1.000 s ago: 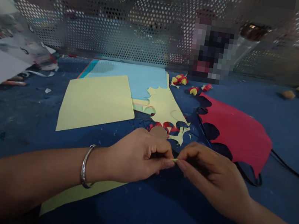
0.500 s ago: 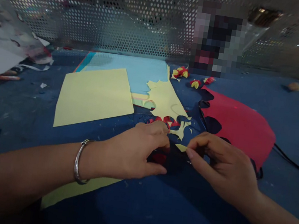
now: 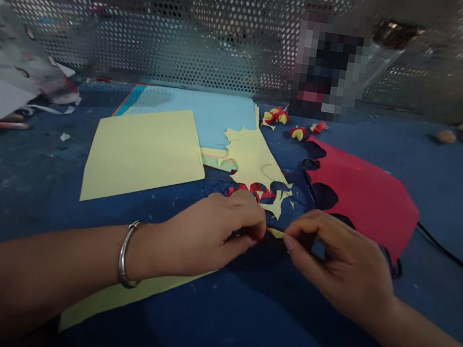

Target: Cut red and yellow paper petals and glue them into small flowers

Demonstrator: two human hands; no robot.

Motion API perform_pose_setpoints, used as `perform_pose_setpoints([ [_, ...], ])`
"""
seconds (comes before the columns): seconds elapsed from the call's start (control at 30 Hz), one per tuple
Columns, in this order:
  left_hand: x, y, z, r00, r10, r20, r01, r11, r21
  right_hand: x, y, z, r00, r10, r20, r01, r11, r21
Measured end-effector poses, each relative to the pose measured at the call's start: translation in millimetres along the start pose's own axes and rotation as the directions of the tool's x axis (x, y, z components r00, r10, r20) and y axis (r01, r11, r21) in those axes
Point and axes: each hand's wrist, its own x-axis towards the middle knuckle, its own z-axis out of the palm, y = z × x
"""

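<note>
- Small yellow paper piece (image 3: 277, 234), folded or curved; between the two hands, above the blue table (image 3: 207, 332);
- Right hand (image 3: 339, 265), thumb and forefinger pinching the piece's near end;
- Left hand (image 3: 213, 234), silver bangle (image 3: 124, 256) at the wrist; fingertips bent in beside the piece's other end, their grip on anything impossible to tell;
- Yellow sheet (image 3: 145, 155), whole, left of a scalloped yellow offcut (image 3: 255, 157);
- Red sheet (image 3: 367, 197), scallop-edged, at right, a black cord (image 3: 450, 252) beside it;
- Red-and-yellow paper shapes (image 3: 298, 133), beyond the offcut.
</note>
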Motion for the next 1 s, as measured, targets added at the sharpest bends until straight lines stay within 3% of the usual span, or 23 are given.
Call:
perform_pose_setpoints([
  [0.13, 0.5, 1.0, 1.6, 0.988, -0.071, -0.136, 0.041, 0.976, -0.213, -0.4, -1.0, -1.7, 0.999, -0.026, -0.024, 0.025, 0.999, -0.036],
  [0.27, 2.2, 2.5, 3.8, 0.983, -0.121, -0.14, 0.052, 0.906, -0.419, -1.5, 0.2, -1.8, 0.996, -0.081, -0.034, 0.078, 0.993, -0.085],
  [0.43, 3.0, 1.1, 4.9, 0.966, -0.175, -0.19, 0.077, 0.897, -0.434, -3.6, 1.0, -1.9, 0.99, -0.125, -0.059, 0.117, 0.987, -0.112],
  [0.53, 2.4, 1.1, 5.9, 0.961, -0.226, -0.161, 0.125, 0.87, -0.477, -4.2, 1.7, -1.1, 0.99, -0.134, -0.04, 0.128, 0.984, -0.123],
  [0.73, 1.5, 4.0, 10.9, 0.972, -0.201, -0.121, 0.103, 0.829, -0.55, -4.0, 2.3, 4.0, 0.978, -0.207, -0.038, 0.198, 0.967, -0.162],
  [1.0, 2.6, 4.0, 19.4, 0.952, -0.294, -0.082, 0.153, 0.691, -0.706, -4.9, 2.0, 5.8, 0.97, -0.242, -0.037, 0.232, 0.955, -0.186],
])
